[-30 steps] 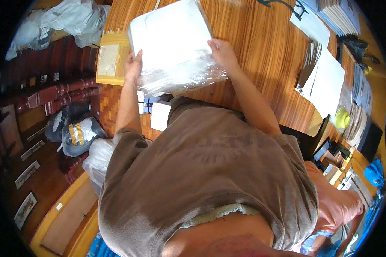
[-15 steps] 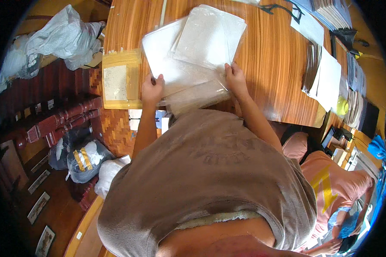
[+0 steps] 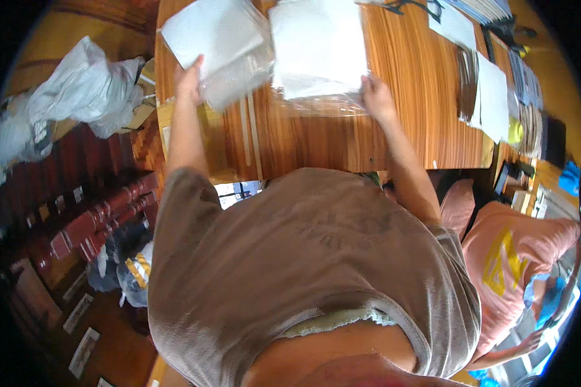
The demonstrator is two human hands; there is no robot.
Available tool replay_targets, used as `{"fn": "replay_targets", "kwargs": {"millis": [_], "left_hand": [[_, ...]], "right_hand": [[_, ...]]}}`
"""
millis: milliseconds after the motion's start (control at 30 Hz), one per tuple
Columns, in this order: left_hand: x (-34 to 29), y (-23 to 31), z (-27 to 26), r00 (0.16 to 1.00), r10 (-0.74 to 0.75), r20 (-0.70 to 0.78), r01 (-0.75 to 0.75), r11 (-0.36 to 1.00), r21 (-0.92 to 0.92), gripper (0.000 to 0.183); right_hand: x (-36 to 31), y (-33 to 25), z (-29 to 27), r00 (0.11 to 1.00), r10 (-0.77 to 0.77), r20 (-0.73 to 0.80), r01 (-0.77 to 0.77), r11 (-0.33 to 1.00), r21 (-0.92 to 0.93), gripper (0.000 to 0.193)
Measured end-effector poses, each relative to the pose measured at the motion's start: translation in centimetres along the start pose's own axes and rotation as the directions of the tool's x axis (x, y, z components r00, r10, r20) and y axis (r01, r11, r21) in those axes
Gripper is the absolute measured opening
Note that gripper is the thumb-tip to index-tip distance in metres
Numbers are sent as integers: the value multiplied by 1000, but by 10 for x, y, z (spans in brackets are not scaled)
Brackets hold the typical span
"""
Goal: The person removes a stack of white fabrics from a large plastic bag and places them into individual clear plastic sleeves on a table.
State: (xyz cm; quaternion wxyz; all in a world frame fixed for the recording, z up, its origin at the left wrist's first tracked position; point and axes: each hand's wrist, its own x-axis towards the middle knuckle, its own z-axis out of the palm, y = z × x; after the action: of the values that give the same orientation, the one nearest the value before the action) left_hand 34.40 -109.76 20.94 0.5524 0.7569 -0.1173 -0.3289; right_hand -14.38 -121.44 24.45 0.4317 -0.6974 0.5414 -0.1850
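My left hand (image 3: pixel 189 82) is closed on the near left edge of a clear plastic sleeve with white sheets (image 3: pixel 216 32), which is tilted and a little blurred. To its right, a second clear sleeve packed with white sheets (image 3: pixel 319 45) extends off the upper edge of the view. My right hand (image 3: pixel 377 98) pinches its near right corner. A narrow strip of bare wood shows between the two sleeves lower down. The empty plastic ends of both hang toward me. Some of my fingers are hidden behind the plastic.
Both sleeves are over a striped wooden table (image 3: pixel 323 148). On its right side are a pile of brown and white papers (image 3: pixel 490 106) and a dark-framed object (image 3: pixel 413 8). White plastic bags (image 3: pixel 87 90) lie at the left. A person in a pink shirt (image 3: pixel 516 258) is at the right.
The overlapping sleeves have come apart into two, one in each hand. Both hands have moved farther over the table and wider apart, the left one up and to the left.
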Motion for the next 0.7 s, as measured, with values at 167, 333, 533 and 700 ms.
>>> {"fn": "replay_targets", "kwargs": {"millis": [167,333,533,700], "left_hand": [[49,33,39,983,130,127,-172,895,413,72],[-7,28,37,744,665,65,-383,344,857,68],[-258,19,171,851,153,502,-238,965,108,55],[-271,21,191,777,-49,627,66,998,-3,65]], "right_hand": [[-20,86,-70,987,72,-146,-97,981,-168,36],[-27,82,-92,962,210,-177,-205,978,41,39],[-77,92,-128,976,108,-191,-13,897,443,29],[-76,17,-140,990,-78,-116,121,894,431,28]]}}
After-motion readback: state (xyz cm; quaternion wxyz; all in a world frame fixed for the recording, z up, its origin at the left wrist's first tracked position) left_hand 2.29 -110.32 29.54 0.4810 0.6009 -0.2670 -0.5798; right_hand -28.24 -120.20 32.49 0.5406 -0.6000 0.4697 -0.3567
